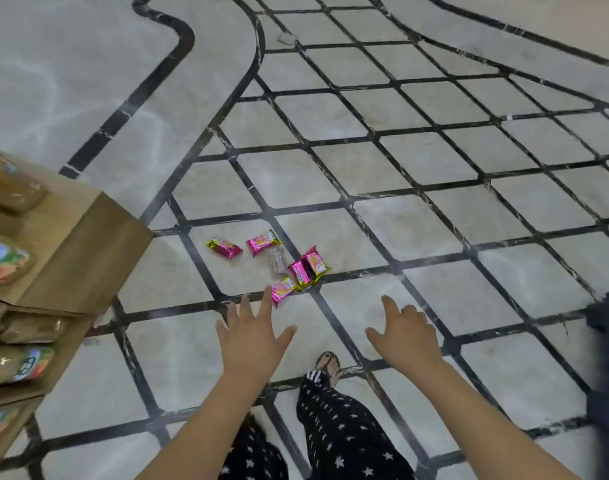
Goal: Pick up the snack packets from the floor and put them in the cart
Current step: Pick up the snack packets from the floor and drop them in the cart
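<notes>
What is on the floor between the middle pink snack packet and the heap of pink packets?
In the head view, a crumpled clear plastic wrapper lies between the pink-and-gold foil snack packet and the heap of pink foil packets.

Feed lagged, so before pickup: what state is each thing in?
Left hand: open, empty.
Right hand: open, empty.
Snack packets: lying scattered on the floor, none picked up.
Clear wrapper: lying among the packets.
Shelf packs: stacked on the wooden shelf.
</notes>
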`<state>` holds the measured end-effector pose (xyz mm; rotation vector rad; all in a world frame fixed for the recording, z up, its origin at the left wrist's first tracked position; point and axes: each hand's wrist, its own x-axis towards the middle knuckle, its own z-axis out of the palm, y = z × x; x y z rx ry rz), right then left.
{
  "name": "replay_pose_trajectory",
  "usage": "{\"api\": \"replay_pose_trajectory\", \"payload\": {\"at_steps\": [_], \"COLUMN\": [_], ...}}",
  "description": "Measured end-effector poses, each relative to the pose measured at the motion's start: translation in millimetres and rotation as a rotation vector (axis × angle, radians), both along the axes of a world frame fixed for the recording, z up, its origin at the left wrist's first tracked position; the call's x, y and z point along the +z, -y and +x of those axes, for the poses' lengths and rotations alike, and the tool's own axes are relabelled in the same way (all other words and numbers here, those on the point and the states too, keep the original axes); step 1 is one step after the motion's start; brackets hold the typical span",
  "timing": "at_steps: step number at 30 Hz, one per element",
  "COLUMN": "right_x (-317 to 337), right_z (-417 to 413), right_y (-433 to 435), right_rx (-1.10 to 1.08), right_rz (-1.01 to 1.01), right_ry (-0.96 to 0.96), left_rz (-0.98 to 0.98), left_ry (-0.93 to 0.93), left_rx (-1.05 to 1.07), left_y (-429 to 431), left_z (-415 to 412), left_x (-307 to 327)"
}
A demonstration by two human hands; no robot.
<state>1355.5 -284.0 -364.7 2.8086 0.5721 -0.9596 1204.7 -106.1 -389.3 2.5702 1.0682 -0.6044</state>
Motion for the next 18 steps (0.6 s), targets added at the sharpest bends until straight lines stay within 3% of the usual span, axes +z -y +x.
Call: {"api": "replay_pose_trajectory", "payload": {"at_steps": [8,18], "right_x": [-128,-361], "right_z": [52,86], "right_y": [-7,-65], "right_rx": [0.041,0.173], "right_rz": [-0.003,0.083], "right_ry": [-0.088,-0.011], "left_rz": [0.001,0.059], "left_ry": [-0.030,-0.067], "left_rx": [-0.074,-0.122], "left_y": [3,-37], "left_z": [39,68], "left_x": [-119,-346]}}
